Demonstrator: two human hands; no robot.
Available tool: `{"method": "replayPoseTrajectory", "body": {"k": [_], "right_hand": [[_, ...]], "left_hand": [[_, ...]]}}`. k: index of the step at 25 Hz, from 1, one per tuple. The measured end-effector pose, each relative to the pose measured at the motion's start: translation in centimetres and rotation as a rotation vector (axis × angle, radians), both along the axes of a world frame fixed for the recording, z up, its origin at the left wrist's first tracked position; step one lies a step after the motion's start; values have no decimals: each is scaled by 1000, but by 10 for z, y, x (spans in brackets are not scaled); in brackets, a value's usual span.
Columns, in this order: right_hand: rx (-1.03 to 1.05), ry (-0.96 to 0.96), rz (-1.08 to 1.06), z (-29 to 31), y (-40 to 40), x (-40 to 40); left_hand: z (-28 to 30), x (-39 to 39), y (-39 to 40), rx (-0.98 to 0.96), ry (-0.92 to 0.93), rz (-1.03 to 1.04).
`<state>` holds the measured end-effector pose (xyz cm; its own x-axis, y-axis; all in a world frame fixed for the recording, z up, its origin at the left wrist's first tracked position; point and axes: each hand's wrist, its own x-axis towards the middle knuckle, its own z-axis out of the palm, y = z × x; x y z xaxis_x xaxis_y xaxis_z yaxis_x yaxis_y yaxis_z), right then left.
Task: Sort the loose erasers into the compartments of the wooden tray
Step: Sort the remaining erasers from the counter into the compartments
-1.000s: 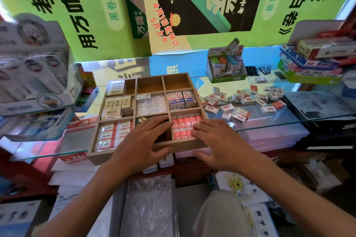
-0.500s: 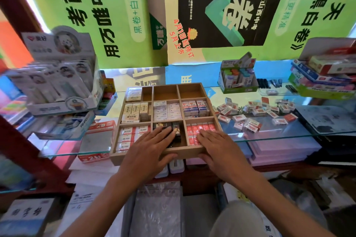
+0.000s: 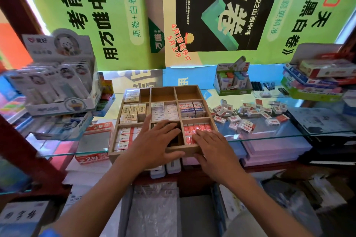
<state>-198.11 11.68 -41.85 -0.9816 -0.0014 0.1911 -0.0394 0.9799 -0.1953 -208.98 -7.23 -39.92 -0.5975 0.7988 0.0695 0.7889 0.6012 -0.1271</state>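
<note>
While both hands lie flat, fingers straight and spread, the tray (image 3: 193, 149) sits at the glass shelf's (image 3: 279, 132) front edge.
Left hand (image 3: 154, 140) covers the bottom-middle compartment, thumb along the front wall; right hand (image 3: 213, 145) rests on the red erasers (image 3: 196, 127) at bottom right. Loose erasers (image 3: 250, 114) lie scattered just right of the tray.

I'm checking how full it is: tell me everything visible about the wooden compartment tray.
The light wooden compartment tray is a three-by-three grid lying flat on the glass shelf, its front edge overhanging. The two far compartments, middle and right, look empty; the others hold wrapped erasers, the near-middle mostly hidden. The left hand and right hand rest on its front wall.
</note>
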Motion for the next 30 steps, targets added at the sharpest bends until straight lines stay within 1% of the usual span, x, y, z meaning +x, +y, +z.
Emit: {"method": "replayPoseTrajectory", "body": {"k": [2, 5, 8, 9, 10, 11, 12, 13, 14, 16, 17, 18, 21, 23, 25, 27, 28, 30], "right_hand": [[-2, -1, -1, -1, 2, 0], [-13, 15, 0, -5, 2, -1], [-62, 63, 42, -11, 6, -2], [-167, 106, 61, -13, 9, -1], [-328, 158, 51, -13, 13, 3], [-499, 226, 9, -14, 19, 8], [-627, 309, -49, -16, 27, 12], [-695, 390, -115, -18, 35, 17], [-718, 452, -188, -21, 47, 23], [-715, 508, -287, -27, 75, 30], [-697, 517, -318, -30, 91, 33], [-670, 528, -345, -31, 107, 34], [-606, 533, -444, -29, 160, 37], [-565, 471, -515, -25, 197, 34], [-479, 360, -508, -22, 228, 27], [-309, 301, -455, -19, 247, 16], [-244, 307, -450, -17, 253, 9], [-245, 365, -501, -10, 267, -5]], "left_hand": [[0, -4, 0, 27, 35, 19], [-5, 4, 5, 10, 53, 52], [-4, 16, 29, 89, 53, 42], [-1, 18, 37, 140, 72, 58], [1, 20, 43, 178, 113, 86], [3, 20, 50, 199, 169, 123], [3, 20, 56, 217, 222, 161], [2, 20, 64, 250, 255, 174], [0, 22, 76, 302, 263, 141], [-6, 29, 108, 385, 197, 12], [-9, 33, 124, 378, 130, -15], [-13, 35, 138, 354, 75, -9], [-25, 31, 158, 273, -24, 118], [-30, 26, 159, 253, -39, 154], [-30, 28, 158, 252, -25, 166], [-27, 31, 159, 281, -50, 170], [-26, 31, 159, 314, -84, 175], [-25, 32, 160, 357, -135, 189]]}}
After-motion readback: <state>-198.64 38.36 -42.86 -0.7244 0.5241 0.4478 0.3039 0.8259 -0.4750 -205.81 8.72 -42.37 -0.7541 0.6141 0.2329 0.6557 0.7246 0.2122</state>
